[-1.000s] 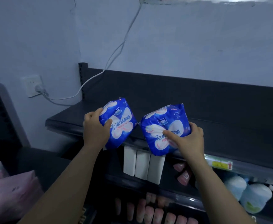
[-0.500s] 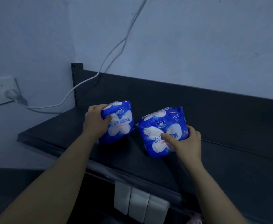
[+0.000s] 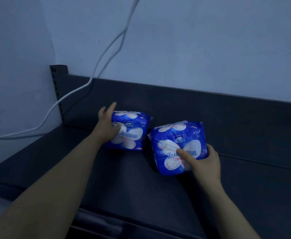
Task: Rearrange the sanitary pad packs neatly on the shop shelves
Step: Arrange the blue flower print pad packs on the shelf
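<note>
Two blue sanitary pad packs with white petal prints stand on the dark top shelf (image 3: 244, 187). The left pack (image 3: 132, 133) sits farther back, near the shelf's back panel. My left hand (image 3: 108, 125) rests against its left side with the thumb on its front and the fingers spread and lifting off. The right pack (image 3: 177, 149) stands closer to me, a small gap away from the first. My right hand (image 3: 203, 163) grips its lower right corner, thumb across the front.
A white cable (image 3: 96, 69) hangs down the pale wall and runs off to the left over the shelf's corner. A slotted upright post (image 3: 56, 88) marks the shelf's back left end. The shelf's front lip (image 3: 106, 223) lies below my arms.
Both packs went from held above the shelf edge to standing on the top shelf, pushed farther back. My left hand's fingers have loosened and spread off the left pack.
</note>
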A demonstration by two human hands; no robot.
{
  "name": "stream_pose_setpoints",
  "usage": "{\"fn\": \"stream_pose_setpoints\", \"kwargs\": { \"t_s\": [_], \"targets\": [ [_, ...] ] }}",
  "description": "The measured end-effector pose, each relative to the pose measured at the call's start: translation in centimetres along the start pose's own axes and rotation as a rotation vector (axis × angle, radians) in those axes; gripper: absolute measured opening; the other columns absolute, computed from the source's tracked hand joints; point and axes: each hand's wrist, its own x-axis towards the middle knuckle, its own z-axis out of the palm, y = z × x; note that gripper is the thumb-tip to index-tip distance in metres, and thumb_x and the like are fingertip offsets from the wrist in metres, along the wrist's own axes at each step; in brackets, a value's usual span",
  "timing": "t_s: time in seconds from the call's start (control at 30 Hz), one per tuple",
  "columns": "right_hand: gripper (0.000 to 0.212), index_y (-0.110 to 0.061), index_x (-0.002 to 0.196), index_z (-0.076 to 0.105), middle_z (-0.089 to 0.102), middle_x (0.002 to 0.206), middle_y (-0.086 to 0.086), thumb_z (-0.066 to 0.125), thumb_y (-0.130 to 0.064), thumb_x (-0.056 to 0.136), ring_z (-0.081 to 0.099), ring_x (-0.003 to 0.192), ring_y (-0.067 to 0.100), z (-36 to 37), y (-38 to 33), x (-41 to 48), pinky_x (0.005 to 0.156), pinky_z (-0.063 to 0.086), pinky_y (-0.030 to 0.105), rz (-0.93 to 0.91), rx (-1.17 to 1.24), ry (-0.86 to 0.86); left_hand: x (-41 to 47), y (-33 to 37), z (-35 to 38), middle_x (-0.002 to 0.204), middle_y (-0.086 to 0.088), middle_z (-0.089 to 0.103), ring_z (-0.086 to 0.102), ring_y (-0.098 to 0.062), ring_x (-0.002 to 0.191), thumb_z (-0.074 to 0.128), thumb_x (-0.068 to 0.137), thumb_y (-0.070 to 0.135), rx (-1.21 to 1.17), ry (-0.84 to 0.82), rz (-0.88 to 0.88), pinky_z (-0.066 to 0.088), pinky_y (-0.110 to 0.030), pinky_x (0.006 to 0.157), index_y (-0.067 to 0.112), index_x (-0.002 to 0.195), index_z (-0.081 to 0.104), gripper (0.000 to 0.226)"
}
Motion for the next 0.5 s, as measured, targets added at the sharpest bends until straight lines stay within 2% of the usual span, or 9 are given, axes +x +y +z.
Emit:
{"fn": "stream_pose_setpoints", "kwargs": {
  "t_s": [0.07, 0.13, 0.17, 0.23, 0.37, 0.43, 0.5],
  "targets": [
    [0.08, -0.035, 0.108, 0.058, 0.061, 0.118, -0.002, 0.09, -0.059, 0.039, 0.068, 0.093, 0.013, 0.4, 0.2, -0.1, 0.078, 0.059, 0.042, 0.007, -0.001, 0.005, 0.3, -1.0, 0.2, 0.157, -0.011, 0.01, 0.026, -0.021, 0.14, 0.076, 0.076, 0.009, -0.115, 0.006, -0.064, 0.023, -0.022, 0.106, 0.024, 0.155, 0.0, 0.111],
    [0.08, -0.036, 0.108, 0.058, 0.061, 0.118, -0.003, 0.09, -0.059, 0.039, 0.068, 0.093, 0.012, 0.4, 0.3, -0.3, 0.079, 0.059, 0.042, -0.001, -0.01, 0.002, 0.2, -1.9, 0.5, 0.148, -0.003, 0.031, 0.039, -0.017, 0.131, 0.087, 0.066, 0.016, -0.194, -0.021, -0.114, 0.03, -0.027, 0.107, 0.028, 0.153, -0.009, 0.131],
    [0.08, -0.036, 0.108, 0.058, 0.061, 0.118, -0.003, 0.09, -0.06, 0.039, 0.067, 0.094, 0.011, 0.5, 0.3, -0.4, 0.08, 0.059, 0.042, -0.006, -0.015, -0.001, 0.2, -2.2, 0.7, 0.137, 0.003, 0.039, 0.045, -0.014, 0.122, 0.088, 0.066, 0.017, -0.214, -0.029, -0.127, 0.032, -0.026, 0.104, 0.028, 0.153, -0.009, 0.131],
    [0.081, -0.037, 0.109, 0.057, 0.059, 0.118, -0.005, 0.09, -0.06, 0.039, 0.067, 0.095, 0.011, 0.6, 0.4, -0.4, 0.081, 0.058, 0.042, -0.007, -0.031, -0.003, 0.6, -2.6, 1.3, 0.125, 0.007, 0.041, 0.047, -0.011, 0.112, 0.086, 0.07, 0.015, -0.24, -0.001, -0.117, 0.033, -0.022, 0.097, 0.028, 0.154, 0.001, 0.12],
    [0.083, -0.038, 0.109, 0.057, 0.061, 0.118, -0.004, 0.09, -0.061, 0.037, 0.068, 0.093, 0.012, 0.5, 0.2, -0.5, 0.081, 0.058, 0.042, 0.021, -0.023, -0.039, 1.3, -3.5, 2.0, 0.132, 0.004, 0.048, 0.053, -0.012, 0.113, 0.081, 0.074, 0.007, -0.314, -0.002, -0.056, 0.041, -0.028, 0.101, 0.028, 0.148, 0.018, 0.1],
    [0.079, -0.035, 0.11, 0.055, 0.065, 0.114, -0.005, 0.093, -0.052, 0.042, 0.07, 0.09, 0.011, 0.4, -0.2, -0.9, 0.077, 0.059, 0.039, 0.038, -0.014, -0.07, 1.4, -4.1, 1.9, 0.135, 0.001, 0.049, 0.053, -0.013, 0.117, 0.079, 0.076, 0.007, -0.329, -0.074, -0.055, 0.041, -0.033, 0.106, 0.03, 0.15, 0.013, 0.102],
    [0.075, -0.03, 0.112, 0.052, 0.067, 0.107, -0.008, 0.093, -0.036, 0.05, 0.071, 0.085, 0.008, 0.4, -0.7, -1.5, 0.071, 0.059, 0.033, 0.054, -0.005, -0.11, 1.3, -4.2, 1.5, 0.129, 0.002, 0.052, 0.05, -0.013, 0.118, 0.077, 0.079, 0.008, -0.289, -0.153, -0.067, 0.036, -0.028, 0.105, 0.03, 0.152, -0.002, 0.11]
  ]
}}
